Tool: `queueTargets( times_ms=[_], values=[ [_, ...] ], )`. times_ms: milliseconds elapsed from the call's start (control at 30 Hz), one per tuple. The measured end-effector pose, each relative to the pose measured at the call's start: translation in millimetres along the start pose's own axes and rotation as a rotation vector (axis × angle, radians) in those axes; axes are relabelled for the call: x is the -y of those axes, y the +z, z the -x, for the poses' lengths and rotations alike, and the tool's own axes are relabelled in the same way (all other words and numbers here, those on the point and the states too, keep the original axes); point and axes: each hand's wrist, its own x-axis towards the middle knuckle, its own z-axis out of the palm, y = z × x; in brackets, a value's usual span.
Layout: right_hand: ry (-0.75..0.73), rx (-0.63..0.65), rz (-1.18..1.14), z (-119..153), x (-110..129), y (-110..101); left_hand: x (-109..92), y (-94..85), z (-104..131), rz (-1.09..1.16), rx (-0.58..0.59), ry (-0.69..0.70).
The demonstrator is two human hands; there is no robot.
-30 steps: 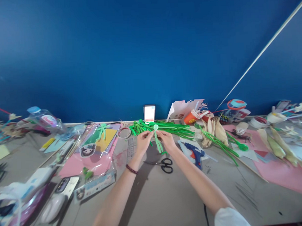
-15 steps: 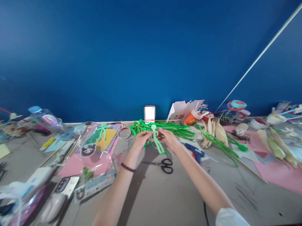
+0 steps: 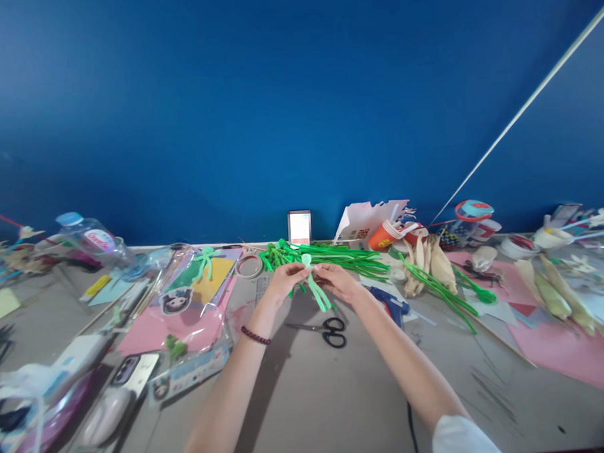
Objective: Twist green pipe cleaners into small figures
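Between my two hands is a small pale green pipe-cleaner figure, upright, with a round head and two long legs hanging down. My left hand is closed, its thumb and finger pinching the figure just below the head. From the other side my right hand pinches the same spot, fingertips almost meeting the left ones. The figure's upper body is partly covered by the fingers. Below the hands, black-handled scissors lie on the grey table. A bundle of green pipe cleaners rests just behind.
A phone with a bright screen leans on the blue wall. Right of my hands lie a blue glue gun, tipped orange paper cups and dried husks. Leftward are pink paper, a tape roll and a plastic bottle.
My fingers have come closer together around the figure's upper body, covering more of it. Its arms no longer show clearly. The things on the table have not moved.
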Motion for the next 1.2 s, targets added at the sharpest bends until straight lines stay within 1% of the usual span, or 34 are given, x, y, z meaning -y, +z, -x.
queueTargets(
  times_ms=[133,267,400,500,633,700,767,900,1000,1067,1133,1200],
  values=[
    [0.015,0.044,0.045,-0.4,-2.1,-0.7,0.0,1.1,-1.2,-0.093,-0.030,0.070],
    [-0.030,0.029,0.051,-3.9,-7.0,-3.0,3.9,2.4,-3.6,-0.125,-0.055,0.143],
    [-0.010,0.020,0.060,-5.4,-8.1,-5.2,8.5,2.4,-5.8,-0.158,-0.043,0.157],
    [0.020,0.019,0.050,-4.8,-7.0,-5.7,9.8,2.3,-6.9,-0.205,-0.068,0.190],
    [0.041,0.052,0.047,-4.7,-7.4,-6.0,8.4,1.9,-6.4,-0.255,-0.078,0.203],
    [0.045,0.058,0.050,-5.9,-9.0,-6.1,8.1,1.3,-5.8,-0.262,-0.072,0.186],
    [0.038,0.035,0.043,-8.0,-11.1,-5.9,8.9,0.6,-5.5,-0.224,-0.069,0.157],
    [-0.022,-0.024,-0.004,-11.0,-12.8,-4.4,10.2,-1.1,-5.6,0.006,-0.067,0.049],
    [-0.035,-0.041,-0.033,-10.0,-9.9,-3.3,7.4,-3.5,-4.9,0.160,-0.020,-0.060],
    [-0.041,-0.035,-0.037,-8.6,-7.2,-3.0,4.8,-5.1,-4.0,0.155,0.018,-0.100],
    [-0.041,-0.027,-0.033,-7.7,-5.1,-3.4,2.8,-6.0,-3.0,0.113,0.054,-0.102],
    [-0.037,-0.051,-0.030,-7.9,-4.3,-4.4,2.1,-6.5,-2.6,0.089,0.075,-0.093]
  ],
)
